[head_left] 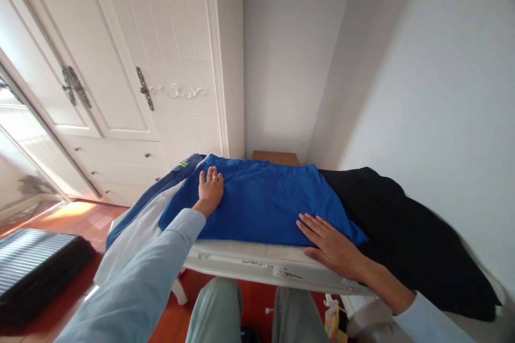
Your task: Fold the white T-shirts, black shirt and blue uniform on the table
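Observation:
A blue garment (pixel 261 203) lies spread out flat across a white table (pixel 249 260). My left hand (pixel 211 188), with a ring on one finger, rests on its upper left part, fingers stretched upward. On its lower right part lies my right hand (pixel 332 241), palm down with the fingers extended. Neither hand grips the cloth. A white cloth (pixel 134 230) and a dark blue garment (pixel 156 193) hang over the table's left end. Black cloth (pixel 406 236) covers the right end, partly under the blue garment's edge.
A white wardrobe (pixel 177 37) with dark handles stands behind on the left. Grey walls (pixel 422 75) meet behind the table. A brown box (pixel 276 157) shows at the table's far side. On the red floor sits a black ridged case (pixel 40 268); a yellow packet (pixel 333 319) lies below right.

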